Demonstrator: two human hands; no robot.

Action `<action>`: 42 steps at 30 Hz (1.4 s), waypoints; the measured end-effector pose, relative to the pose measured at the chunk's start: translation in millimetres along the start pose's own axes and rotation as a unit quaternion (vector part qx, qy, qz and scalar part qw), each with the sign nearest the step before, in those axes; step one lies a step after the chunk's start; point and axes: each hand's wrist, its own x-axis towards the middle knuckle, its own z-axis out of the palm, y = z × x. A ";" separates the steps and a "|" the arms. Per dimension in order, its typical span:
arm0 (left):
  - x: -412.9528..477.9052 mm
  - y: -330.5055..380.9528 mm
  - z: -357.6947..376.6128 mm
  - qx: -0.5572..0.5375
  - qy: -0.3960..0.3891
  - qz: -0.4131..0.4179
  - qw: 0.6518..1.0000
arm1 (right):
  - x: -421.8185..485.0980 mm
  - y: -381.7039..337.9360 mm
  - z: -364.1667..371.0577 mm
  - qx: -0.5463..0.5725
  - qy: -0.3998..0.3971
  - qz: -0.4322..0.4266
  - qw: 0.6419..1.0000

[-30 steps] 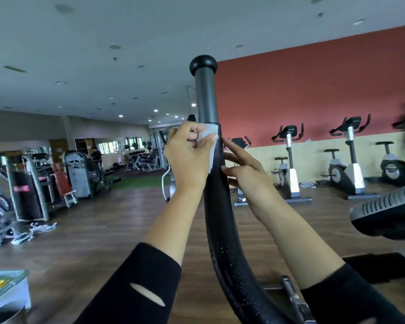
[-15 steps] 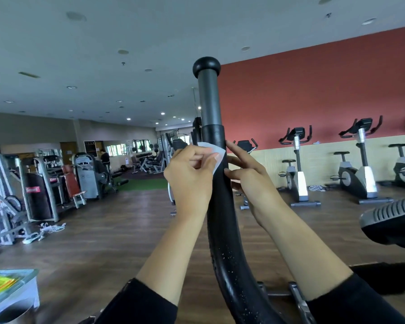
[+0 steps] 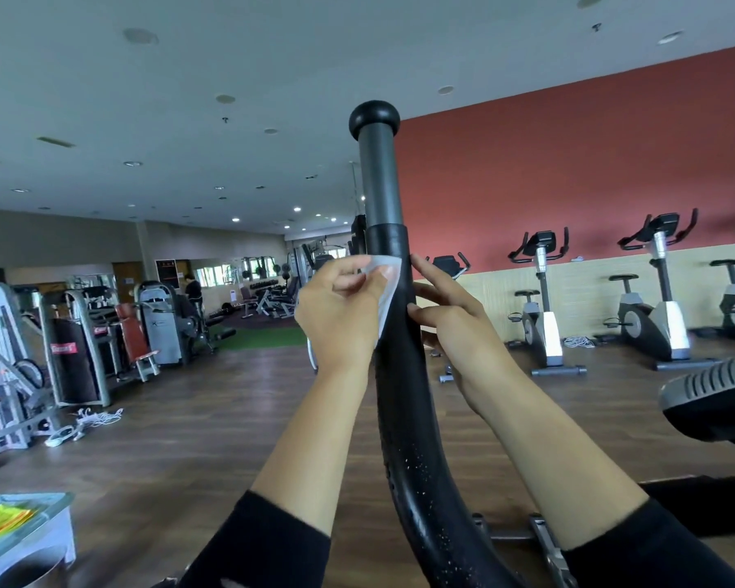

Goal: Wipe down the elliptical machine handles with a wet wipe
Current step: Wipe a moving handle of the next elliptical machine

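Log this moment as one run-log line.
step: wiping handle | left hand: holds wet wipe against handle | right hand: fingers touch handle's right side | wipe position: below grey section

Elliptical handle: black rubbery sleeve, slight sheen, flecked with white specks low down; upper tube smooth matt grey.
Wet wipe: thin white cloth-like sheet, translucent, creased.
Floor, 8 o'clock: dark wood planks, soft sheen.
Wall, 2 o'clock: matt red paint.
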 end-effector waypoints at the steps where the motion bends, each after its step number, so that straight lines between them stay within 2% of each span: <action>1: 7.0 3.2 3.3 -0.014 0.006 -0.009 1.000 | -0.1 -0.3 0.1 0.002 -0.001 0.000 1.000; 6: 17.3 8.3 8.3 -0.083 -0.015 -0.019 0.996 | -0.1 -1.8 0.3 0.003 -0.001 0.001 1.000; 11: -11.3 -9.4 -16.3 -0.136 -0.070 -0.142 0.978 | 0.1 -0.4 -1.0 0.003 -0.006 0.001 1.000; 14: 4.6 2.0 -9.7 -0.170 -0.067 -0.183 0.966 | -0.3 0.2 -1.1 -0.007 0.001 0.001 1.000; 17: 16.2 11.6 1.1 -0.166 -0.043 -0.158 0.972 | -3.6 0.8 -2.6 -0.021 0.000 -0.001 1.000; 21: -16.2 7.3 -12.7 -0.083 -0.053 -0.136 0.986 | -10.3 3.4 -5.3 -0.028 -0.010 -0.007 1.000; 27: -29.9 10.1 -25.1 -0.043 -0.064 -0.165 0.983 | -18.0 7.6 -4.1 -0.009 -0.009 0.003 1.000; 32: -17.7 19.5 -5.8 0.050 -0.033 -0.050 0.997 | -26.8 8.2 -6.7 0.000 -0.022 0.007 1.000; 38: -45.9 10.8 -34.4 0.026 -0.082 -0.135 0.987 | -36.5 12.9 -9.5 0.032 -0.038 0.022 0.999; 42: -39.4 17.1 -24.1 0.043 -0.039 -0.109 0.992 | -41.1 11.7 -8.1 0.036 -0.036 0.028 0.998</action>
